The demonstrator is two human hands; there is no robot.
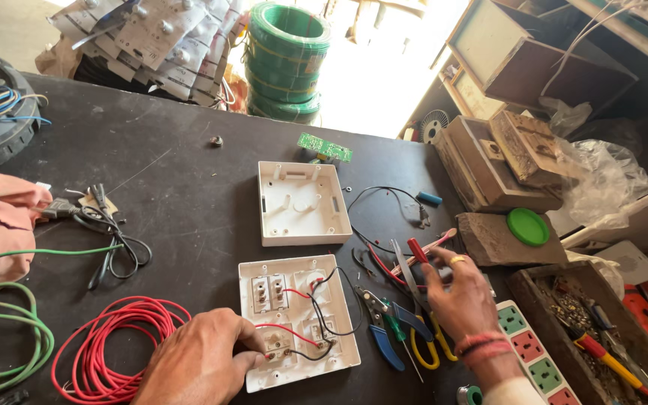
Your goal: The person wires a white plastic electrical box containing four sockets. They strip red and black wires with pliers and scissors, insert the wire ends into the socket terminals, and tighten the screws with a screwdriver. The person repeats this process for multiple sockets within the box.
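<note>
A white switch panel (298,319) lies face down near the table's front edge, with red and black wires across its back. My left hand (202,358) rests on the panel's left corner and pinches a black wire there. My right hand (460,296) is raised to the right of the panel, its fingers closed on a red-handled tool (417,250) among other tools. An empty white box (299,202) sits just behind the panel.
Blue and yellow-handled pliers (403,334) lie right of the panel. A red wire coil (110,349) and green wire (5,330) sit at the left. A power strip (538,352), wooden boxes (500,161) and a tool tray (601,341) crowd the right; green wire rolls (286,60) stand behind.
</note>
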